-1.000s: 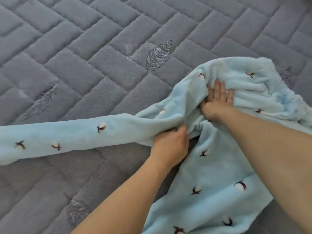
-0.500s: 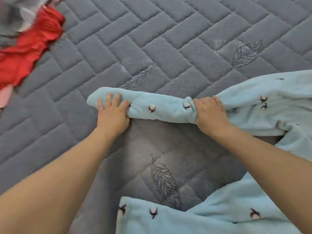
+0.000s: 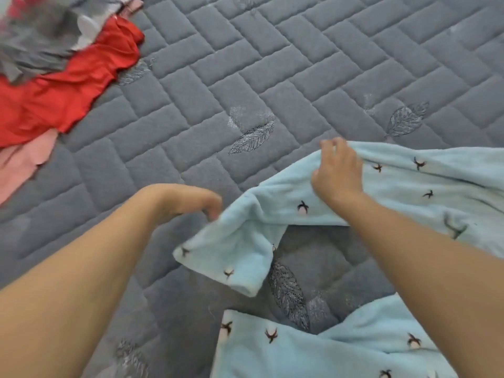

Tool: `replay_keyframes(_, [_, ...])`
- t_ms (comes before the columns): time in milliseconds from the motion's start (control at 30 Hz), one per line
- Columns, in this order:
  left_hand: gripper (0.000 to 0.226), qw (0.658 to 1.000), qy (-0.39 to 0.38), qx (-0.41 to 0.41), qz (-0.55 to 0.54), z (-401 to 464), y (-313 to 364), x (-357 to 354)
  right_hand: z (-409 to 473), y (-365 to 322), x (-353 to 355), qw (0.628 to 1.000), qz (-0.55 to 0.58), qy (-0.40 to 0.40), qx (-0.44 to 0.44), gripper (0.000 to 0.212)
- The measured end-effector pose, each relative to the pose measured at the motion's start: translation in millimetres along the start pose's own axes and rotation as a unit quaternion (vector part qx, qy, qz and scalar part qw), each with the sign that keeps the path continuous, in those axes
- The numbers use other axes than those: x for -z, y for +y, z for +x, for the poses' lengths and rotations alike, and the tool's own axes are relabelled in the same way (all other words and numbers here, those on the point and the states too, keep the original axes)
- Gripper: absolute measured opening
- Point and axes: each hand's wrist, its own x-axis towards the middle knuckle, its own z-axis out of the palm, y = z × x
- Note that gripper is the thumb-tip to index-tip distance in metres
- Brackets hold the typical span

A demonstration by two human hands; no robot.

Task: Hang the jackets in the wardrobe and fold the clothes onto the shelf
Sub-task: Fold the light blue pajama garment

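Observation:
A light blue fleece garment (image 3: 425,186) with small dark flower prints lies on the grey quilted bed cover (image 3: 245,64). One long part of it (image 3: 234,246), a sleeve or leg, is lifted and bent over toward the right. My left hand (image 3: 191,203) pinches its upper edge near the fold. Further right, my right hand (image 3: 338,173) grips the same part from above and holds it off the bed. Another section of the garment (image 3: 327,347) lies flat at the bottom of the view.
A heap of other clothes sits at the top left: a red piece (image 3: 68,91), a grey patterned piece (image 3: 41,36) and a pink piece (image 3: 21,165). Embroidered leaves mark the bed cover.
The long part lay flat with both hands pressing on it. Now both hands have lifted it and carried it right, so its end hangs folded over.

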Motion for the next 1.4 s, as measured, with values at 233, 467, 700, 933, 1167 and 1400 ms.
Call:
replay_keyframes(233, [0.058,0.984,0.040,-0.037,-0.167,56,-46,-65,-101,-3,-77,0.964,-0.113,-0.212,0.115,0.083])
replay_keyframes(467, [0.028,0.949,-0.063,-0.051,-0.306,32,-37,-93,-66,-6,-74,0.998,-0.001,-0.069,0.015,0.016])
replay_keyframes(700, [0.026,0.900,0.367,-0.204,0.116,-23,-30,-13,-58,-23,-26,0.957,-0.018,-0.281,0.065,0.019])
replay_keyframes(933, [0.074,0.966,0.253,-0.040,0.021,44,-76,-30,-34,-28,-32,0.953,-0.053,-0.297,0.036,0.034])
replay_keyframes(1167, [0.019,0.914,0.363,-0.107,0.150,79,-77,-50,15,-42,-76,0.939,-0.182,-0.264,0.125,0.032])
replay_keyframes(1400, [0.058,0.870,0.451,0.116,0.162,81,-70,5,40,-65,-63,0.982,-0.006,-0.132,0.135,0.062])
